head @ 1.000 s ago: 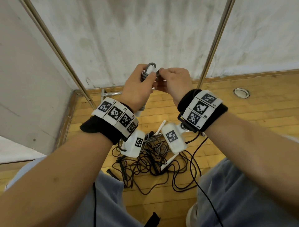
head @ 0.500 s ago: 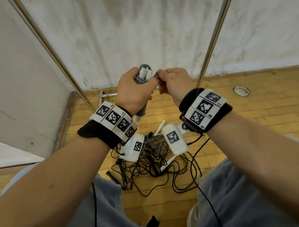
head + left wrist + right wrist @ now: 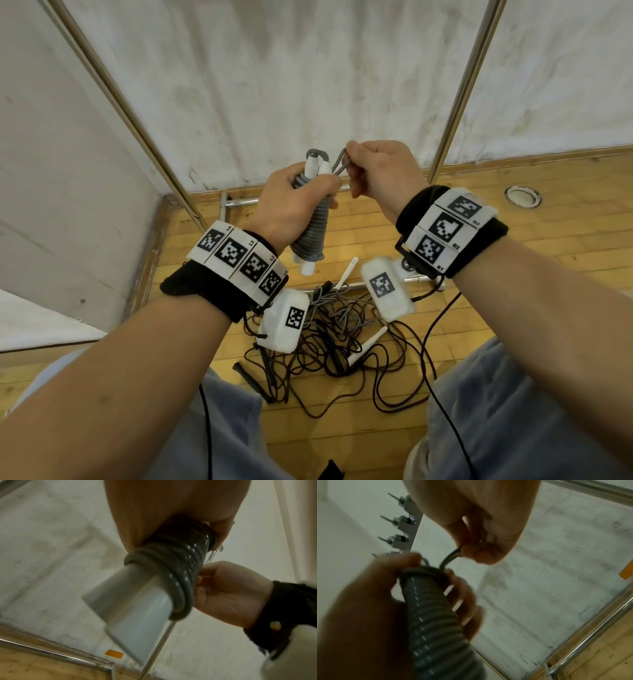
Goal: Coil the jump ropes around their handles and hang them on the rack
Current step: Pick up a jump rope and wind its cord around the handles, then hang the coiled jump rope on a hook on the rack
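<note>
Wooden plank floor (image 3: 565, 240) meets a stained white wall. Below the hands lies a tangle of black and grey jump ropes (image 3: 342, 329). The left hand (image 3: 291, 202) clamps the grey cord coiled round paired white plastic handles (image 3: 310, 236). The right hand (image 3: 383, 174) pinches the free cord loop (image 3: 340, 161). The cord appears springy and smooth; maintain grip over the coils. Beyond stand the chrome rack uprights (image 3: 459, 92).

Grey rope (image 3: 310, 231) coiled around 2 white handles (image 3: 317, 166). Wrist bands (image 3: 202, 291): black fabric carrying white tiles printed with black-and-white square marker patterns (image 3: 445, 226). White wrist camera housings (image 3: 286, 320), each with 1 black-and-white marker. Floor pile: black ropes (image 3: 342, 353), 1 grey rope, white handles. Floor (image 3: 565, 240): honey-yellow wood planks. Wall (image 3: 291, 85): mottled off-white. Rack poles (image 3: 462, 85): silver metal. Trousers (image 3: 513, 411): pale blue-grey.
</note>
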The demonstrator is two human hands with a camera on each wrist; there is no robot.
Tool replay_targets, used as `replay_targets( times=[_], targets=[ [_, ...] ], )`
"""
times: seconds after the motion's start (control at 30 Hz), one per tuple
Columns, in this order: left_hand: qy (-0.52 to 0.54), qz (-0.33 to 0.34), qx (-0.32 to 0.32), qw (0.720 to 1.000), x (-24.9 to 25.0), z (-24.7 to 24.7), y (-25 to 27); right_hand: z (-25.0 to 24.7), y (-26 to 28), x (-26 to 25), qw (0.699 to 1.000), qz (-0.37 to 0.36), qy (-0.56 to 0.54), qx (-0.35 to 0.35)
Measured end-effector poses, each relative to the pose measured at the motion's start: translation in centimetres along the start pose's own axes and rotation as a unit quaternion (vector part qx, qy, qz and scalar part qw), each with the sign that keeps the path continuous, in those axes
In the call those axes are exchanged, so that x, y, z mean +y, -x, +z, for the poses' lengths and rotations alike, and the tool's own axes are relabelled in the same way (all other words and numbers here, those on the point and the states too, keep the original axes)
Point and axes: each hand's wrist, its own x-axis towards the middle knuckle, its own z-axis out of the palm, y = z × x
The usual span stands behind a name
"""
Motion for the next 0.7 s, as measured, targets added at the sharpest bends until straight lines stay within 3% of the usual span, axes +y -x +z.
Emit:
replay_targets(
  times=[0.1, 0.2, 0.37, 0.7],
  targets=[
    [-0.013, 0.001, 0.0, 1.0, 0.0, -0.7, -0.2, 0.1, 0.2, -0.5, 0.999, -0.01, -0.03, -0.039],
    [-0.02, 0.027, -0.01, 0.999, 0.6, -1.0, -0.4, 0.7, 0.4, -1.1, 0.998, -0.043, 0.0, -0.052],
    [-0.028, 0.029, 0.025, 0.999, 3.3, -1.8, -0.4, 1.3, 0.3, -3.5, 0.994, -0.08, 0.039, -0.069],
    [-0.082, 0.1, 0.1, 0.987, 11.7, -7.2, 0.2, 4.9, 0.3, -13.9, 0.979, -0.154, 0.038, -0.126]
  ],
)
